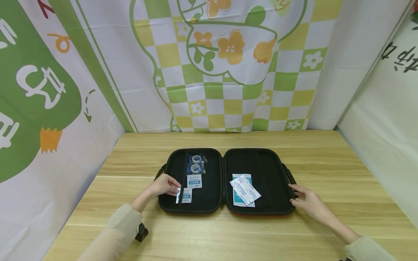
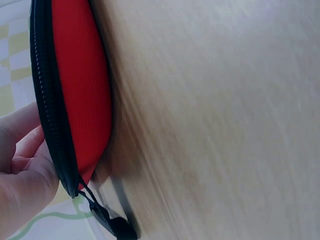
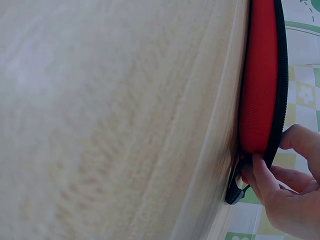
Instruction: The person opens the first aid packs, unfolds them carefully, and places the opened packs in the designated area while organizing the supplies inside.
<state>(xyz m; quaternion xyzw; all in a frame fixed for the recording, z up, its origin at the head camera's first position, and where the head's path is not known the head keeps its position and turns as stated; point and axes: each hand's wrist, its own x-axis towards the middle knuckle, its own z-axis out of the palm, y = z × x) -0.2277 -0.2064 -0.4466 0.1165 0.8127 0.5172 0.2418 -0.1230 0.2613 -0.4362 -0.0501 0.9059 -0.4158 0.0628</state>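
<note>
An open, black-lined zip case [image 1: 209, 197] lies flat on the table, its red outside showing in both wrist views. My left hand [image 1: 166, 185] reaches over its left rim and pinches a small white-and-blue sachet [image 1: 187, 196] tucked under the elastic band [image 1: 183, 170]. Above it sits a similar sachet [image 1: 194, 181], then two tape rolls [image 1: 196, 168] in clear bags. My right hand [image 1: 305, 201] grips the case's right edge beside the handle [image 1: 289, 174]. In the right half, white paper packets [image 1: 245, 189] overlap a teal-and-white packet [image 1: 237, 200]. In the left wrist view, the rim hides the left fingertips.
The wooden table [image 1: 228, 239] extends around the case, with a patterned curtain [image 1: 212, 101] behind it. White cloth walls stand at both sides. A zip pull with a black strap [image 2: 117, 225] hangs off the case's left edge.
</note>
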